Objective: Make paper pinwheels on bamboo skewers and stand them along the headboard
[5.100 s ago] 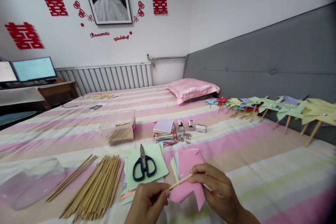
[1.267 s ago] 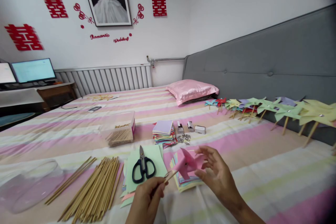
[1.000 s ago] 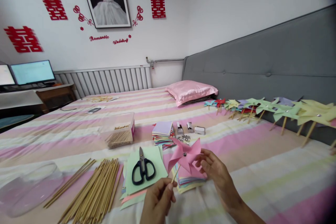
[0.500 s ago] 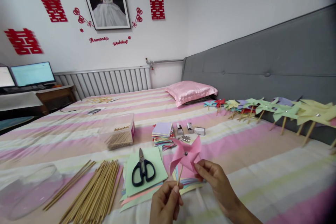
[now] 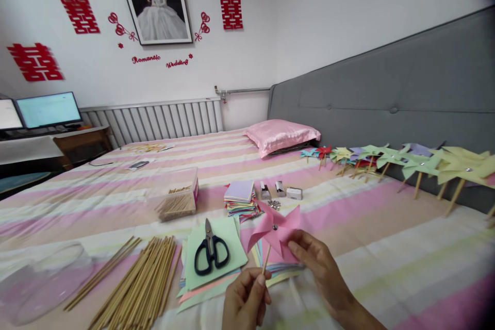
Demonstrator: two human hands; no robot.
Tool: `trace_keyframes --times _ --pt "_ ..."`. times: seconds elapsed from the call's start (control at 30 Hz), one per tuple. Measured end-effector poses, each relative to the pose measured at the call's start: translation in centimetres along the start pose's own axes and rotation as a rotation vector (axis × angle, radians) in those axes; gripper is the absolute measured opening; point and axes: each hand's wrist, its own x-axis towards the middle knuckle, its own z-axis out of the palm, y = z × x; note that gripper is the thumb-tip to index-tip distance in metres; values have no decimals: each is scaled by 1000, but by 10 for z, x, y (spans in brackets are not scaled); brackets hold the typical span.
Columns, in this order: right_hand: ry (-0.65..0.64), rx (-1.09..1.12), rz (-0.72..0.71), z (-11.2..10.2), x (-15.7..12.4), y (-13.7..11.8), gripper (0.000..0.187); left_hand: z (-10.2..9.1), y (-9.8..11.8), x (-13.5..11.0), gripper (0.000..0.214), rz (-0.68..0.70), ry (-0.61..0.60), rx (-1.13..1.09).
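A pink paper pinwheel point(image 5: 284, 224) with a silver pin at its centre is held upright before me on a wooden stick point(image 5: 266, 259). My left hand point(image 5: 247, 296) is closed round the lower part of that stick. At the pinwheel's right side, my right hand point(image 5: 323, 270) has its fingers pinched at the edge of a blade; the fingertips are partly hidden. Behind and below the pinwheel lies a stack of coloured paper point(image 5: 286, 268). Dark-handled scissors point(image 5: 211, 252) rest on green paper sheets point(image 5: 235, 252) left of my hands.
Many wooden sticks point(image 5: 139, 283) lie at the front left, near a clear plastic piece point(image 5: 42, 283). Beyond are a clear box of short sticks point(image 5: 178, 201), small paper squares point(image 5: 240, 192), silver pins point(image 5: 274, 204) and small boxes point(image 5: 294, 193). Finished pinwheels point(image 5: 421, 163) lean along the grey headboard point(image 5: 386, 87).
The pinwheel's blades have turned slightly and spread wider, with the whole pinwheel shifting a little to the right. Both hands stay almost in place.
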Motion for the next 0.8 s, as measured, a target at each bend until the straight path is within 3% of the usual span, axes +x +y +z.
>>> trace_keyframes --times 0.17,0.27,0.5,0.8 --pt "132 147 5 -14 8 -3 40 -2 -2 0 38 -25 -42 37" --pt "147 201 41 -21 12 -5 46 -3 -3 1 40 -53 -103 72" --pt "156 192 18 -22 13 -5 21 -2 -3 2 42 -73 -112 93" --pt "112 233 80 -19 11 -2 22 -3 -4 2 40 -60 -87 51"
